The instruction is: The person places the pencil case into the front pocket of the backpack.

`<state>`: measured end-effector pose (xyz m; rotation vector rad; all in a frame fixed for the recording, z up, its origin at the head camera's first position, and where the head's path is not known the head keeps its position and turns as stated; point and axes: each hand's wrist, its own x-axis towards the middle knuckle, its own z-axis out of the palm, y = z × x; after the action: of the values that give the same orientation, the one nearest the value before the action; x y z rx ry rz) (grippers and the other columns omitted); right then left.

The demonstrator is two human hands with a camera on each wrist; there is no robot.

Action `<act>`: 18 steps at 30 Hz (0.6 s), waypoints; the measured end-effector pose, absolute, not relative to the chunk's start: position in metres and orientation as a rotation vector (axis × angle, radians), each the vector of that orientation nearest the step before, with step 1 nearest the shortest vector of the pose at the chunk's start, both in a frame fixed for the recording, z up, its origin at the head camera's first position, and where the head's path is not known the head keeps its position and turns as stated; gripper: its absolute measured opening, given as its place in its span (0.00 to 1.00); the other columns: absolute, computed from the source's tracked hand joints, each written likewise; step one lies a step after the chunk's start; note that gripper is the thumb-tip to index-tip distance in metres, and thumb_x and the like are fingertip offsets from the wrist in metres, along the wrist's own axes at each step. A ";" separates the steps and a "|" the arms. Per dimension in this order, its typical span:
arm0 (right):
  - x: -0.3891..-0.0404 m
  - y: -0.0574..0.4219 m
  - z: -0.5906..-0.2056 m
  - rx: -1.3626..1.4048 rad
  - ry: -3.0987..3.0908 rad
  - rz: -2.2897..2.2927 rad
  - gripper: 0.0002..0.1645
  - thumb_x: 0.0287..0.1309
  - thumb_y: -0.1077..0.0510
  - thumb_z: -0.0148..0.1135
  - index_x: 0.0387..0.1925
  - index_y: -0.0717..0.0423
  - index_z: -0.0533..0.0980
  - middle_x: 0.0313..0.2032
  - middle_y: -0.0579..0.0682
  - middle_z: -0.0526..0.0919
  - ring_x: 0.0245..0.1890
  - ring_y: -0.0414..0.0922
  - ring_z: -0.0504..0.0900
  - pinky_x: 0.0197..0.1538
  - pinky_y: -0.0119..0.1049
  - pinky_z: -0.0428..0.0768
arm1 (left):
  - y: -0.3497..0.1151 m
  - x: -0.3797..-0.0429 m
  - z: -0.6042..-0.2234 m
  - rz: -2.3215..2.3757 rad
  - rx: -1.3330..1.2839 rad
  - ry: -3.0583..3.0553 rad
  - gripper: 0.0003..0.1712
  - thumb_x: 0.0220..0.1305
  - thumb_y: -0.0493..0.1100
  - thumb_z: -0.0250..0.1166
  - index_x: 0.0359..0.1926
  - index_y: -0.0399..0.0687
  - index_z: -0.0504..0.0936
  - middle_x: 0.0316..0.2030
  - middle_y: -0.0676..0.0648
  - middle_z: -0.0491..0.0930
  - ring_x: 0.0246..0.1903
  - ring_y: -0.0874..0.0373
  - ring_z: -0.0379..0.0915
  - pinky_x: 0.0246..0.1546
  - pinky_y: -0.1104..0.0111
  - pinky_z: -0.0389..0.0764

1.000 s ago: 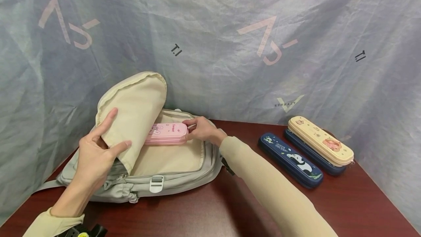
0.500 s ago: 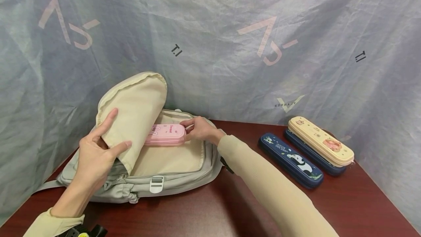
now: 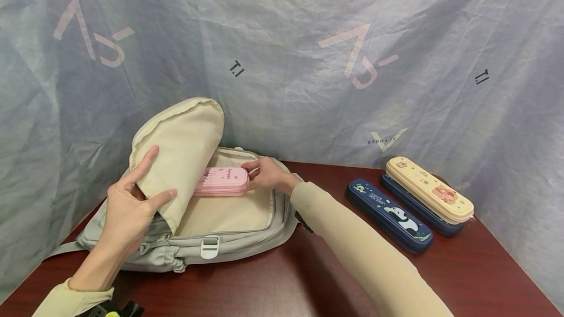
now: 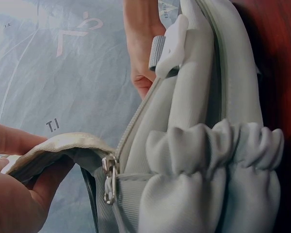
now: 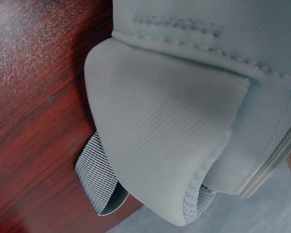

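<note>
A pale grey backpack (image 3: 240,249) lies on the table, its cream-lined front flap (image 3: 182,141) folded up toward the left. My left hand (image 3: 132,207) holds the flap's edge between thumb and fingers; the left wrist view shows that pinch beside a metal zipper pull (image 4: 109,179). Inside the opening lies a pink pencil case (image 3: 224,180) with a rabbit print, its left end hidden behind the flap. My right hand (image 3: 270,175) grips the case's right end. In the right wrist view the backpack's side (image 5: 160,107) fills most of the picture, and only a sliver of skin shows.
On the right of the table (image 3: 282,283) lies a navy panda pencil case (image 3: 389,214). Behind it, a cream pencil case (image 3: 429,187) rests on another navy case (image 3: 445,227). A grey cloth (image 3: 282,62) hangs close behind the backpack.
My right hand has shifted slightly left with the pink pencil case, which now reaches a little farther under the flap. My left hand keeps its hold on the flap.
</note>
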<state>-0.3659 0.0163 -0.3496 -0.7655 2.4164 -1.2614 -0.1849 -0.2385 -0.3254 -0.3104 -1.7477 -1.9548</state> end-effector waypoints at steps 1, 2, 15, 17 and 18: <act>-0.366 0.017 -0.350 -0.762 2.412 -1.264 0.40 0.54 0.69 0.77 0.70 0.65 0.75 0.50 0.63 0.88 0.48 0.43 0.86 0.45 0.26 0.80 | -0.238 -0.185 -0.325 -1.953 -0.308 -1.750 0.55 0.52 0.11 0.66 0.78 0.51 0.70 0.80 0.49 0.59 0.73 0.57 0.60 0.53 0.80 0.79; -0.365 0.017 -0.349 -0.758 2.418 -1.260 0.40 0.54 0.69 0.78 0.70 0.65 0.75 0.51 0.62 0.88 0.49 0.45 0.86 0.45 0.27 0.80 | -0.238 -0.185 -0.325 -1.949 -0.305 -1.753 0.55 0.52 0.11 0.66 0.78 0.51 0.70 0.80 0.50 0.59 0.74 0.57 0.59 0.53 0.80 0.78; -0.337 0.050 -0.326 -0.887 2.684 -0.926 0.34 0.56 0.64 0.78 0.65 0.60 0.81 0.62 0.57 0.83 0.58 0.53 0.83 0.53 0.39 0.85 | -0.237 -0.184 -0.325 -1.964 -0.293 -1.749 0.54 0.53 0.11 0.67 0.78 0.51 0.70 0.80 0.49 0.59 0.73 0.58 0.61 0.54 0.80 0.78; -0.330 0.059 -0.323 -0.937 2.700 -0.900 0.33 0.56 0.65 0.78 0.64 0.60 0.82 0.62 0.57 0.84 0.55 0.51 0.84 0.50 0.37 0.85 | -0.237 -0.184 -0.325 -1.971 -0.291 -1.746 0.54 0.53 0.11 0.67 0.78 0.51 0.71 0.80 0.50 0.59 0.71 0.57 0.64 0.53 0.80 0.79; -0.326 0.063 -0.322 -0.956 2.706 -0.893 0.32 0.56 0.65 0.79 0.64 0.60 0.82 0.61 0.57 0.84 0.54 0.51 0.84 0.49 0.36 0.85 | -0.238 -0.184 -0.325 -1.965 -0.292 -1.749 0.54 0.53 0.11 0.67 0.78 0.51 0.70 0.80 0.50 0.59 0.72 0.58 0.61 0.53 0.80 0.79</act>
<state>-0.3255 0.0633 -0.3220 -0.9564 2.7057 -0.8927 -0.1839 -0.2380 -0.3254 -0.2923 -1.7493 -1.9651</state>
